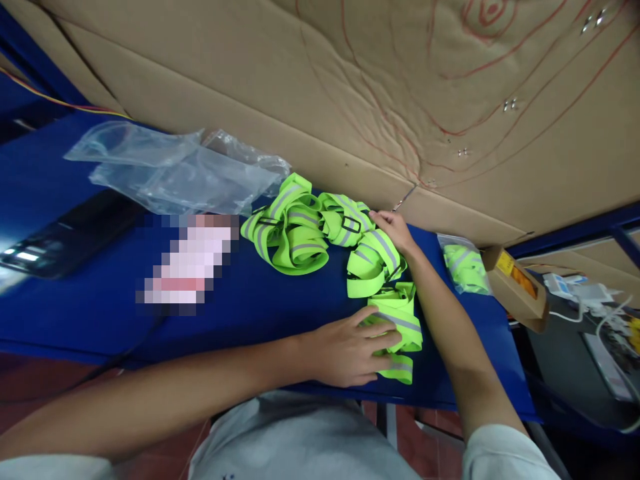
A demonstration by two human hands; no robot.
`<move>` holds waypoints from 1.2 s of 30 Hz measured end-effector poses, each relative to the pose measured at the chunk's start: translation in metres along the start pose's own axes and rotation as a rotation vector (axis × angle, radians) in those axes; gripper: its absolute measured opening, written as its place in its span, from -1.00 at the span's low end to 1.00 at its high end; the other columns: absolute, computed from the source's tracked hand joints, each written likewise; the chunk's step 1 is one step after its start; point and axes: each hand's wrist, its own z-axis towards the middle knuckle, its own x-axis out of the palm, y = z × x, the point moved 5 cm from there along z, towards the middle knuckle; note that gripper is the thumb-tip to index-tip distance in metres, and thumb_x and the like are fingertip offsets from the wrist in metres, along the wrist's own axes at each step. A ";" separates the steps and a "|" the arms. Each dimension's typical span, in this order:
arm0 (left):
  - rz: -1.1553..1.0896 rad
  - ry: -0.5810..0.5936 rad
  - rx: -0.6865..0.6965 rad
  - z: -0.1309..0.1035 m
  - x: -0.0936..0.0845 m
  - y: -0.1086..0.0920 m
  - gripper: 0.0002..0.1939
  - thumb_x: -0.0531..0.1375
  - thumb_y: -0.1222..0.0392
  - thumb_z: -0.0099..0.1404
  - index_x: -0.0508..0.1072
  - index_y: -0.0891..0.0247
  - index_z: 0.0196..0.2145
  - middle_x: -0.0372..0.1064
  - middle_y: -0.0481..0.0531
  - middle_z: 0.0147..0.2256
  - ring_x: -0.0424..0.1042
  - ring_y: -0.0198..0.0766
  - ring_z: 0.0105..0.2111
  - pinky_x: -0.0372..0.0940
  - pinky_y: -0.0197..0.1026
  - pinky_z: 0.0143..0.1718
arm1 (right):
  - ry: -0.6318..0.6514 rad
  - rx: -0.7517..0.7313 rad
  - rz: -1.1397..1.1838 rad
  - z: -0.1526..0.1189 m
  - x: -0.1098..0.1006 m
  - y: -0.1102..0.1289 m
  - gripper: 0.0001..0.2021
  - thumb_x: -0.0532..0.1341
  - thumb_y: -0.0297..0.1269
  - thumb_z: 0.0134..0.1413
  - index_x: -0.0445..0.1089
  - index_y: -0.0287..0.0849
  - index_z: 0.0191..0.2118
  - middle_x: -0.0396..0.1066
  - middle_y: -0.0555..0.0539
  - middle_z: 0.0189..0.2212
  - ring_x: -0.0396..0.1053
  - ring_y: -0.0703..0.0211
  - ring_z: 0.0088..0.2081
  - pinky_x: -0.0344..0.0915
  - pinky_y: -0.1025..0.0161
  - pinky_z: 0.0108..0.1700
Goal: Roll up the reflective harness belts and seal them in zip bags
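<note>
My left hand [353,348] lies with its fingers spread over the lowest bundle of neon-green reflective strap [400,319], near the front of the blue table. Beyond it, my right hand [395,230] reaches to the far side of the strap pile, its fingers closed at the edge of a strap bundle [379,257]; the fingertips are partly hidden. Further left sit a bundle with a black buckle [345,217] and a larger loose coil of strap [293,230]. Grey stripes run along all the straps.
Clear plastic bags [185,170] lie at the back left, above a black object [75,230] and a blurred-out patch [187,263]. A bagged green strap [466,267] and an open cardboard box [517,287] stand at right. A cardboard wall [250,80] borders the table [260,313].
</note>
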 end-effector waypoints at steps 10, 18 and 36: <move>-0.050 0.043 -0.043 0.001 0.003 0.004 -0.72 0.20 0.00 0.50 0.51 0.15 0.05 0.39 0.10 0.25 0.29 -0.03 0.29 0.03 0.15 0.36 | -0.077 0.021 0.040 0.026 -0.004 -0.009 -0.31 0.21 0.47 0.10 0.25 -0.12 -0.61 0.19 0.06 -0.69 0.10 0.28 -0.53 0.03 0.23 -0.41; -0.129 0.057 -0.085 -0.002 -0.001 0.009 -0.72 0.21 0.01 0.51 0.52 0.15 0.06 0.41 0.10 0.24 0.28 -0.06 0.31 -0.02 0.11 0.38 | -0.116 -0.024 0.179 0.013 -0.013 -0.005 -0.42 0.20 0.36 0.20 0.50 -0.14 -0.39 0.38 0.03 -0.60 0.35 0.22 -0.46 0.33 0.24 -0.24; -0.108 0.058 -0.646 -0.061 -0.104 0.070 -0.35 0.27 -0.06 0.46 0.26 -0.07 0.42 0.06 0.15 0.48 0.13 0.21 0.45 0.19 0.32 0.39 | 0.064 -0.438 -0.326 -0.195 -0.031 0.072 -0.21 0.32 0.22 0.23 0.18 0.04 0.45 0.07 -0.22 0.51 0.04 -0.22 0.52 -0.07 -0.30 0.54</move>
